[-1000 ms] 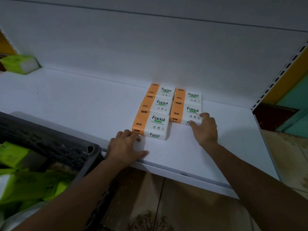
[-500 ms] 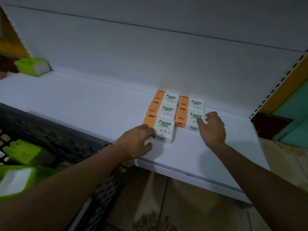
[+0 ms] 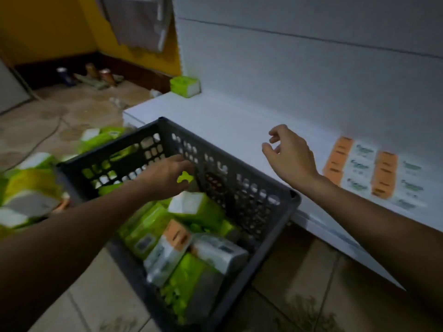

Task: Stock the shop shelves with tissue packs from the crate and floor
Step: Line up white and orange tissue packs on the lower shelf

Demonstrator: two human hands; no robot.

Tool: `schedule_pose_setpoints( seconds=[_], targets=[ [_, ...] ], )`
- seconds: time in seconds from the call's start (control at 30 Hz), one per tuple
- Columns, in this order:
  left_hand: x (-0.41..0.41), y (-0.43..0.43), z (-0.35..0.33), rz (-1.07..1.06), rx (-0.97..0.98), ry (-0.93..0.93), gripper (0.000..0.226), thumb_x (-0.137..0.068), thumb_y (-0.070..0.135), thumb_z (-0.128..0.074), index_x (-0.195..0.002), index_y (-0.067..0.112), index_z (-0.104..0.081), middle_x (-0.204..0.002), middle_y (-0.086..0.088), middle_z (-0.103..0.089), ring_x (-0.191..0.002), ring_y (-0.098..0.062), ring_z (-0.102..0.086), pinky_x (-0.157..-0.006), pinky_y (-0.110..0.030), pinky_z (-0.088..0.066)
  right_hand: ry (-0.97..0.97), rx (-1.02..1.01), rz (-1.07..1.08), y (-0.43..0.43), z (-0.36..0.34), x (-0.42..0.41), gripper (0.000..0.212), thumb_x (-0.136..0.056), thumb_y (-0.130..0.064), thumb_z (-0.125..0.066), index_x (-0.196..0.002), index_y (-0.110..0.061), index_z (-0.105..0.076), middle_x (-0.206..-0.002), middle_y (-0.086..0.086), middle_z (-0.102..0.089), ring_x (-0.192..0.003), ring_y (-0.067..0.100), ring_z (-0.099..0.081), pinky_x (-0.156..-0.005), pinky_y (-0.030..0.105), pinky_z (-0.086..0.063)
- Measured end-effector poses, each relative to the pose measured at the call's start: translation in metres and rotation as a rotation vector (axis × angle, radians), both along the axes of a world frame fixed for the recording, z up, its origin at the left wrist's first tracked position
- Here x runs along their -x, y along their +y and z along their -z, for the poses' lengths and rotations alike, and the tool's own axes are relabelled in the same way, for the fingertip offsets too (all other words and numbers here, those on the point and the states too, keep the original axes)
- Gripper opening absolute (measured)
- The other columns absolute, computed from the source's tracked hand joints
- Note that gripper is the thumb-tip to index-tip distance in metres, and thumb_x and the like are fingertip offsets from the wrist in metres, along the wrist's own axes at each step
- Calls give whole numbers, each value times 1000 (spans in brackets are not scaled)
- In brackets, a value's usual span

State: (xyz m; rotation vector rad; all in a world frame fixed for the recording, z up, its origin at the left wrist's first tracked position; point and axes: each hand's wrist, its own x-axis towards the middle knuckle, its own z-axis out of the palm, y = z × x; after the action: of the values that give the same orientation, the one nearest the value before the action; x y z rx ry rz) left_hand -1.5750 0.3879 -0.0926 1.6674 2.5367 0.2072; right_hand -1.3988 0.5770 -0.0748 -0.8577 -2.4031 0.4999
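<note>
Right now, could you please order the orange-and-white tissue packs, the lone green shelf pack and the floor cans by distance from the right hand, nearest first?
From the right hand:
1. Orange-and-white tissue packs, on the shelf just to its right.
2. Lone green pack, shelf's far-left end.
3. Cans, on the floor by the yellow wall.

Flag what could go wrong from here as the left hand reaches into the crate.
1. The packs in the crate lie jumbled, green and orange mixed; the left hand could grab the wrong colour for the orange rows on the shelf.
2. Loose green packs and a cable lie on the floor left of it and might be stepped on.
3. The right hand hovers empty over the shelf; a careless sweep could nudge those rows.
</note>
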Motion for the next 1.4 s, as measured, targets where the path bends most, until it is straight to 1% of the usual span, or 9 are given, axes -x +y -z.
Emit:
schedule_pose_setpoints(
  seconds=[0.13, 0.27, 0.63, 0.8, 1.0, 1.1, 1.2, 1.27, 1.4],
  targets=[
    [31, -61, 10, -106, 148, -56, 38, -69, 34, -48, -95, 18, -70, -102, -11, -63, -95, -31, -62, -82, -39, -50, -166, -15, -318, -70, 19, 44, 21, -89, -28, -54, -107, -17, -57, -106, 6, -64, -98, 27, -59, -78, 35, -45],
    [37, -81, 25, -77, 274, -70, 22, -85, 21, -56, -103, 22, -69, -110, -5, -60, -105, -22, -57, -89, -33, -46, -478, 53, -632, -126, 49, 73, 27, -88, -35, -54, -112, -22, -58, -108, 4, -66, -102, 26, -60, -78, 35, -47],
    [30, -64, 48, -10, 412, -196, 31, -89, 29, -54, -119, 19, -60, -119, -6, -61, -107, -23, -56, -92, -34, -46, -909, 86, -732, -147, 72, 76, 70, -70, -42, -76, -132, -25, -47, -129, 9, -52, -121, 29, -46, -94, 32, -40],
    [18, -54, 51, 30, 402, -173, 31, -91, 22, -51, -122, 20, -57, -119, -5, -61, -107, -23, -55, -88, -32, -46, -704, 187, -706, -135, 75, 60, 56, -71, -30, -78, -124, -25, -58, -113, 8, -46, -108, 26, -51, -82, 23, -38],
    [11, -42, 31, -37, 176, -218, 30, -92, 13, -42, -120, 13, -53, -113, -16, -61, -105, -31, -56, -88, -36, -45, -360, 486, -669, -122, 38, 57, 19, -71, -9, -70, -87, -19, -68, -90, -13, -46, -78, 1, -48, -63, 10, -39],
    [0, -34, 7, -75, 81, -334, 47, -86, 29, -48, -130, 14, -41, -109, -11, -56, -96, -23, -50, -79, -28, -37, -205, 589, -545, -95, 22, 55, 31, -71, 3, -59, -66, -28, -63, -88, -8, -53, -83, 13, -53, -70, 23, -42],
    [-21, -10, -13, -81, -8, -408, 60, -68, 43, -49, -122, 17, -46, -101, -4, -54, -90, -18, -49, -72, -24, -35, -87, 666, -445, -68, 3, 42, 41, -71, 13, -46, -59, -24, -60, -63, -15, -59, -65, 7, -51, -58, 20, -39],
    [-35, 13, -20, -111, -85, -496, 38, -80, 39, -60, -108, 16, -50, -98, -4, -54, -88, -18, -50, -64, -24, -37, -16, 685, -396, -48, -11, 26, 46, -70, 17, -40, -63, -21, -65, -73, -8, -64, -63, 6, -52, -54, 17, -40],
    [-64, 60, -28, -163, -271, -580, 32, -87, 33, -62, -107, 9, -54, -100, -6, -56, -87, -18, -53, -63, -23, -42, 169, 695, -217, -3, -21, -14, 44, -86, 6, -46, -104, -30, -66, -120, -3, -56, -100, 15, -58, -75, 26, -53]
  ],
)
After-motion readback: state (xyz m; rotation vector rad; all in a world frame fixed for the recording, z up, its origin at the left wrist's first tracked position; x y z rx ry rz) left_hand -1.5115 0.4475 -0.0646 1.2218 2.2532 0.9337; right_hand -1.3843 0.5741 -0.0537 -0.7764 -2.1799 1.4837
